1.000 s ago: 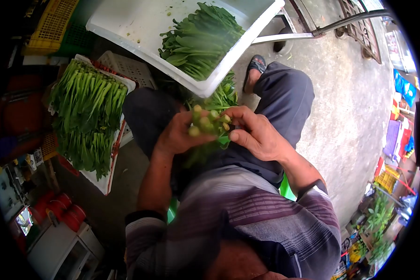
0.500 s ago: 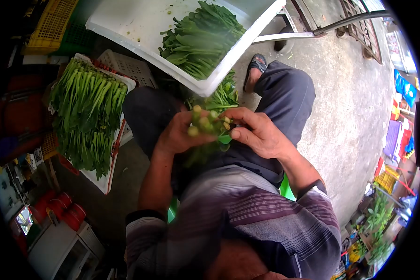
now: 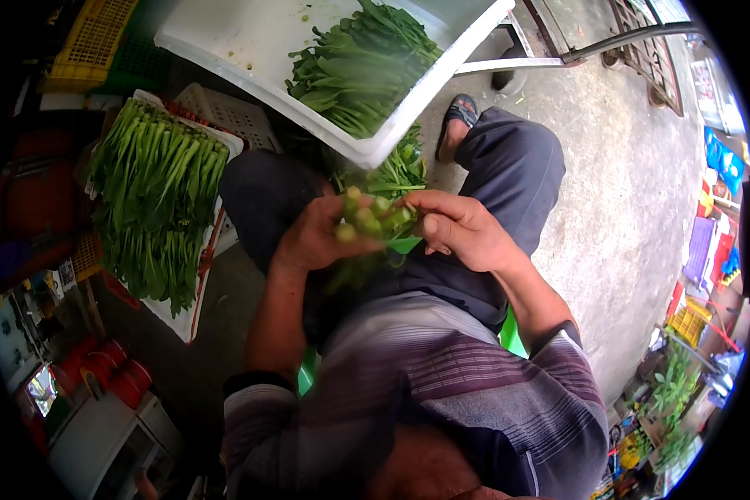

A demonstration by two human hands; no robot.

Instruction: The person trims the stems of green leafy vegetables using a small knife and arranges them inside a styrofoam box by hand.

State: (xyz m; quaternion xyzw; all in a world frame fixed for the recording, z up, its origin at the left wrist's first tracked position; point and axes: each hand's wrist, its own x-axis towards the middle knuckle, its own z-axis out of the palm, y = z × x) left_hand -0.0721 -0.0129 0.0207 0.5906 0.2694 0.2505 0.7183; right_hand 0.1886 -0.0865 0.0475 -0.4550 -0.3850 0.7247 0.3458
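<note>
My left hand (image 3: 310, 237) is closed around a bunch of leafy green stems (image 3: 367, 218), its pale cut ends facing up towards me. The bunch is slightly blurred. My right hand (image 3: 467, 232) is at the right side of these ends, with index finger and thumb bent close together. What lies between those fingers, if anything, is hidden. Below the hands, the leaves hang over my lap. Just past them, between my knees, lie more loose greens (image 3: 402, 171).
A white tray (image 3: 225, 52) ahead holds a pile of greens (image 3: 367, 71). To the left, stacked greens (image 3: 154, 200) fill a white box (image 3: 175, 323), beside a white perforated crate (image 3: 233, 117). Yellow crates (image 3: 92, 37) stand at far left. Concrete floor (image 3: 617, 192) stretches right.
My right thumb has moved up and closer to the index finger beside the stem ends. My left hand keeps its hold on the bunch, almost in the same place.
</note>
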